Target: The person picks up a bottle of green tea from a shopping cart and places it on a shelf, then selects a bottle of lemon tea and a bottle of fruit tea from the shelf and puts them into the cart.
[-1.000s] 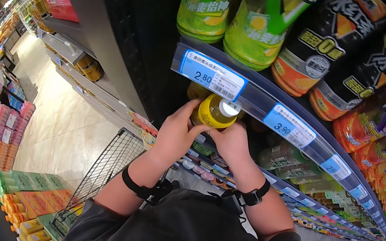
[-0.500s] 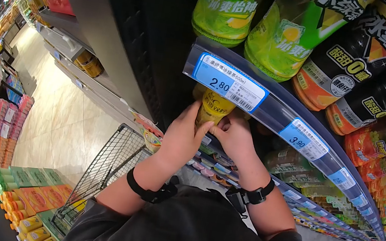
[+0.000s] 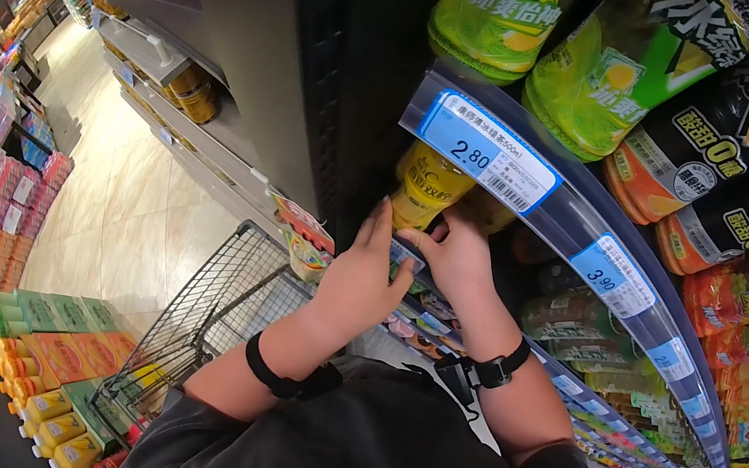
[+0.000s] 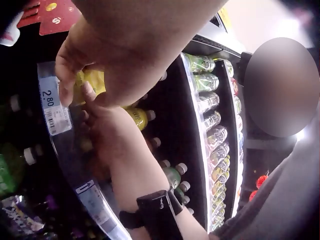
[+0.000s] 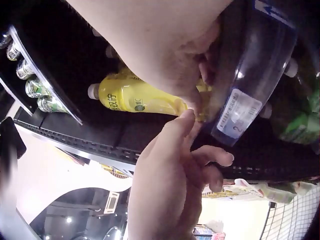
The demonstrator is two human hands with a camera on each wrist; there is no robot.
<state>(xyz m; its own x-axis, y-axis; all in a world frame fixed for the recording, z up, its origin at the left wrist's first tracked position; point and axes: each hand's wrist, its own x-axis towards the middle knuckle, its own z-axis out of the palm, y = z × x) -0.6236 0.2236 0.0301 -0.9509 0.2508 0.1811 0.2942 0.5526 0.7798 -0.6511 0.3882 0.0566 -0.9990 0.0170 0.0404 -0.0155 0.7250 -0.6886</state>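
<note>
A yellow drink bottle [image 3: 426,184] lies on the shelf beneath the price rail, base toward me, its white cap inward in the right wrist view. My left hand [image 3: 366,277] reaches to the base from the left, long fingers at its edge and the thumb held apart. From the other side my right hand [image 3: 456,257] is at the base too, with index finger and thumb spread. Another yellow bottle [image 4: 137,119] lies beside it in the left wrist view.
The price rail [image 3: 485,154] runs just above the hands. Green-labelled bottles [image 3: 498,13] and dark-labelled bottles [image 3: 682,150] stand over it. A wire shopping cart [image 3: 206,305] stands at my left, with stacked drink cartons [image 3: 71,353] beyond.
The bottle has gone from upright in both hands to lying under the rail, pushed inward. Both hands have loosened from around it. The view has shifted left.
</note>
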